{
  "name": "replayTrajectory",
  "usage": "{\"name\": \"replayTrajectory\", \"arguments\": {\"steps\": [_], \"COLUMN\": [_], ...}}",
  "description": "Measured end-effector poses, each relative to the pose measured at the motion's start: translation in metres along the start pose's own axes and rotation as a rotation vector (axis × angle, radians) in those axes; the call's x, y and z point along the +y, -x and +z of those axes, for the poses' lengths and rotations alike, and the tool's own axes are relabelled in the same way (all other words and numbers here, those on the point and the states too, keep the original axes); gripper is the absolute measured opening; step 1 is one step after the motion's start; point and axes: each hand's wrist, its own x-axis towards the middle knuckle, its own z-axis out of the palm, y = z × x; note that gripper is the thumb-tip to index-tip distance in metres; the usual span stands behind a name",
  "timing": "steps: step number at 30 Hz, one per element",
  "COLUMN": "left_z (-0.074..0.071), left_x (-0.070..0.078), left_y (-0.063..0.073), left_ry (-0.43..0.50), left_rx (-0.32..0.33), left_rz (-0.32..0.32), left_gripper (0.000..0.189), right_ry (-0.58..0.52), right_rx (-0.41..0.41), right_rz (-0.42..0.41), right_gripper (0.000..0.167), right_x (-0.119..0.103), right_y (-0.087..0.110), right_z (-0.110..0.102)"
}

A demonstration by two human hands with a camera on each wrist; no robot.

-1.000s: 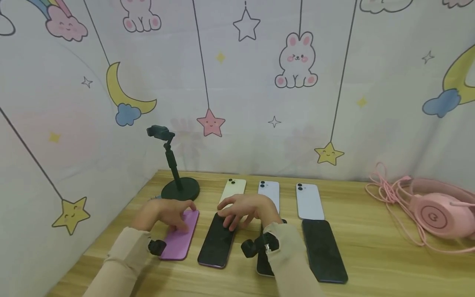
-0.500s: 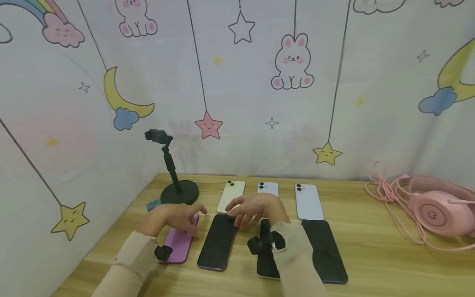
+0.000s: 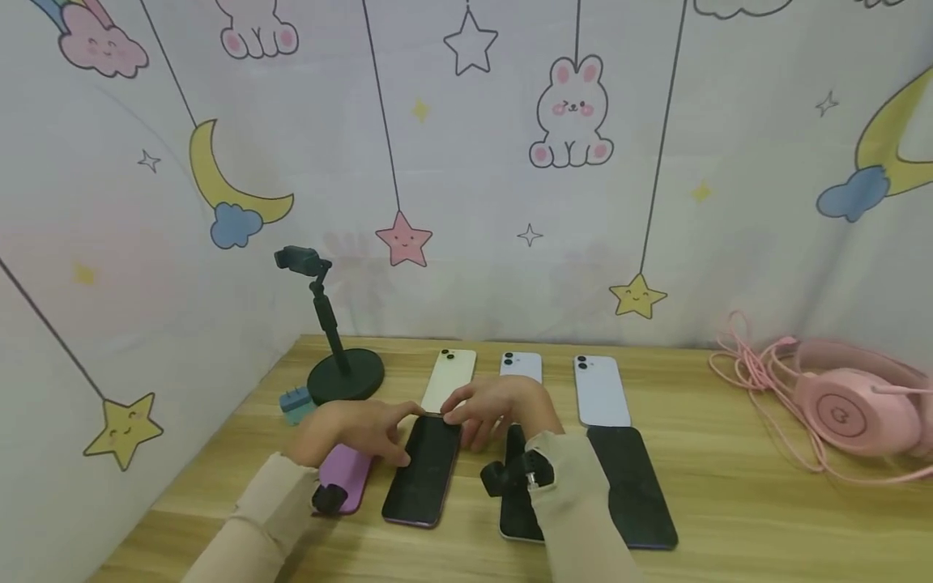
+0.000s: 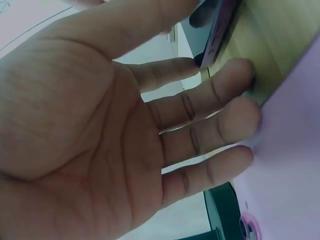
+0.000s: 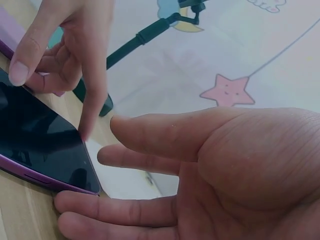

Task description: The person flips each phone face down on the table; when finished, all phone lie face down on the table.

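A phone with a dark screen and purple edge (image 3: 423, 482) lies face up on the table. My left hand (image 3: 359, 427) reaches over it, thumb at its left edge and index fingertip at its top edge; the other fingers extend beside the pink phone (image 4: 295, 145), as the left wrist view shows. Over the dark phone's top right corner is my right hand (image 3: 503, 405). In the right wrist view its fingers (image 5: 125, 210) extend close to that corner, loosely bent, and its thumb is raised. Neither hand grips the phone. My left hand partly covers the pink phone.
Two more dark-screened phones, one black (image 3: 517, 510) and one larger (image 3: 634, 486), lie to the right. Behind are a cream phone (image 3: 448, 380) and two pale ones, such as the white phone (image 3: 602, 393). A black stand (image 3: 346, 374) and pink headphones (image 3: 860, 413) flank them.
My left hand has moved right, from over the pink phone to the left and top edges of the dark phone. My right hand has stayed near that phone's top right corner.
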Motion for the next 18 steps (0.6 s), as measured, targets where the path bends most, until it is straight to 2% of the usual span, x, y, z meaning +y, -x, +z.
{"name": "replayTrajectory", "arguments": {"steps": [5,8,18], "left_z": [0.0,0.001,0.003], "left_x": [0.007,0.011,0.013], "left_y": [-0.002,-0.004,-0.001], "left_ry": [0.042,0.06,-0.022], "left_rx": [-0.02,-0.022,0.001], "left_rz": [0.057,0.064,0.071], "left_gripper": [0.073,0.074,0.077], "right_ry": [-0.009,-0.007,-0.038], "right_rx": [0.004,0.013,0.045], "right_rz": [0.016,0.028,0.029], "right_gripper": [0.039,0.041,0.058], "right_x": [-0.001,-0.002,-0.007], "right_y": [0.001,0.002,-0.001], "right_z": [0.0,-0.001,0.009]}}
